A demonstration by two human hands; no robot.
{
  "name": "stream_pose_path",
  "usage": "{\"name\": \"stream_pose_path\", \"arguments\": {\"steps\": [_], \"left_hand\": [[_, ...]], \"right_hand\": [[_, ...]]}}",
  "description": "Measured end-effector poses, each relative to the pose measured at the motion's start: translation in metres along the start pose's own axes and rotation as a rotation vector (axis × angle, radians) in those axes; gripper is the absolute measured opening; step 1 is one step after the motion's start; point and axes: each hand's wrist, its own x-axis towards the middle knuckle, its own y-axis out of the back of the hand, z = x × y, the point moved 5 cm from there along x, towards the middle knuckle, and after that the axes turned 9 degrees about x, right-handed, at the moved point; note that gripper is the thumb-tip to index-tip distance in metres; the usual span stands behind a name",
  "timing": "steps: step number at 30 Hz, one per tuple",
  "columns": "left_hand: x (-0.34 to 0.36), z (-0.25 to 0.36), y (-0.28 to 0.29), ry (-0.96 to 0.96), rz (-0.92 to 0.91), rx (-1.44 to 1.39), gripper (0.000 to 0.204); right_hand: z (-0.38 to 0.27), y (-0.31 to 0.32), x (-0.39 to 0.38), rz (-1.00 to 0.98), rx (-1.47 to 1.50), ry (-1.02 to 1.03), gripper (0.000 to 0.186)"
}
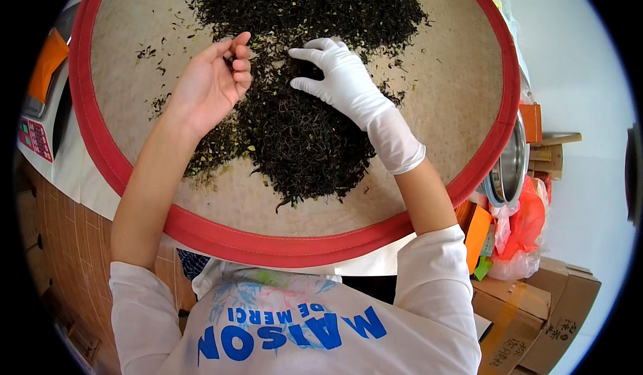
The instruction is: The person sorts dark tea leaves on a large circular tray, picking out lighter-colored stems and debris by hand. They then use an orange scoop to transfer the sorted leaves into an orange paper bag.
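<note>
My bare left hand (213,84) is turned partly palm up above the left part of the leaves, its fingers loosely curled and a little apart, with nothing visible in the palm. My right hand (335,80), in a white glove, rests on or just over dark dried leaves (305,151), thumb and fingers spread. A second, larger heap of the leaves (301,3) lies at the back, with pale yellow-green bits mixed in. All lie on a round, shallow tray (442,134) with a red cloth rim.
At the left are a scale (35,136) and an orange packet (48,67). On the right stand a steel basin (512,167), red plastic bags (519,221), cardboard boxes (556,315) and a white wall (576,73). A wooden-look floor (74,241) shows at lower left.
</note>
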Motion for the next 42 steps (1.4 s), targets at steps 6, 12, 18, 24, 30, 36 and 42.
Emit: {"name": "stream_pose_path", "arguments": {"steps": [6,12,18,24,30,36,42], "left_hand": [[0.001,0.001,0.001,0.005,0.006,-0.011,0.023],[0.003,-0.008,0.001,0.062,0.043,0.015,0.022],[0.002,-0.012,-0.003,0.058,0.0,0.081,0.024],[0.002,-0.012,-0.002,0.076,-0.011,0.088,0.023],[0.004,-0.012,-0.004,0.082,-0.127,0.096,0.026],[-0.008,-0.027,-0.037,0.209,-0.112,0.107,0.034],[0.003,-0.028,-0.01,0.165,-0.161,-0.018,0.034]], "right_hand": [[-0.005,0.004,0.003,0.066,0.152,-0.046,0.019],[-0.005,0.022,0.002,0.036,0.679,-0.31,0.015],[-0.016,0.033,0.0,-0.057,0.922,-0.37,0.015],[-0.017,0.033,-0.002,0.027,0.902,-0.346,0.016],[-0.018,0.04,-0.003,0.105,0.92,-0.318,0.019],[-0.05,0.046,-0.003,0.041,0.896,-0.134,0.026],[0.003,0.069,-0.012,0.104,0.373,-0.381,0.027]]}}
